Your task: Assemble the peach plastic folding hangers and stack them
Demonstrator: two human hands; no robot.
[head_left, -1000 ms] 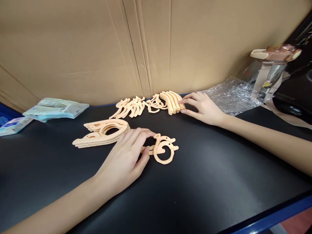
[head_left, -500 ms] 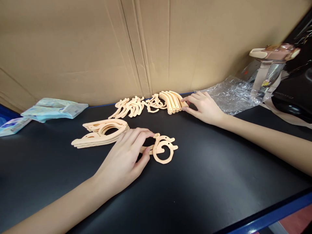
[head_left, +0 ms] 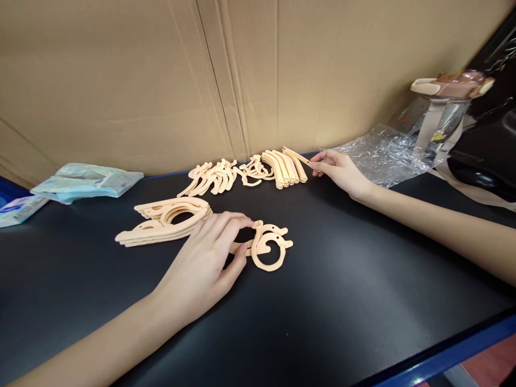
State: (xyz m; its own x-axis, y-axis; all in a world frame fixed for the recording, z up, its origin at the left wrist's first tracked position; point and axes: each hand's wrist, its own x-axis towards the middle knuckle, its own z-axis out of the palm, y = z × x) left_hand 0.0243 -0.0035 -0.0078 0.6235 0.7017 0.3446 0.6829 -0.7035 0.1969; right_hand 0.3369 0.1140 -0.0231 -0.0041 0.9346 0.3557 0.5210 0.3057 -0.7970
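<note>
With thumb and fingertips, my left hand [head_left: 213, 244] grips a peach plastic folding hanger [head_left: 269, 267] that lies on the table; its ring-shaped middle shows to the right of the fingers, and the rest is hidden under the hand. My right hand [head_left: 336, 171] pinches one end of a slim, curved hanger arm [head_left: 296, 155], tilted just above the row of hanger arms [head_left: 282, 169]. Left of that row lie several loose hanger hooks [head_left: 253, 171] and short curved pieces [head_left: 217, 177]. A stack of hanger pieces [head_left: 161, 235] rests beyond my left hand.
A cardboard wall [head_left: 161, 86] closes off the back of the black table [head_left: 322, 306]. At left lies a light-blue soft packet [head_left: 84, 180]. Crumpled clear plastic [head_left: 379, 158] and a strapped drinking bottle [head_left: 453, 102] are at the back right, beside a shiny black object [head_left: 487, 166].
My right hand has taken a hanger arm from the right end of the row, lifting it slightly and drawing it right. My left hand keeps its grip on the folding hanger.
</note>
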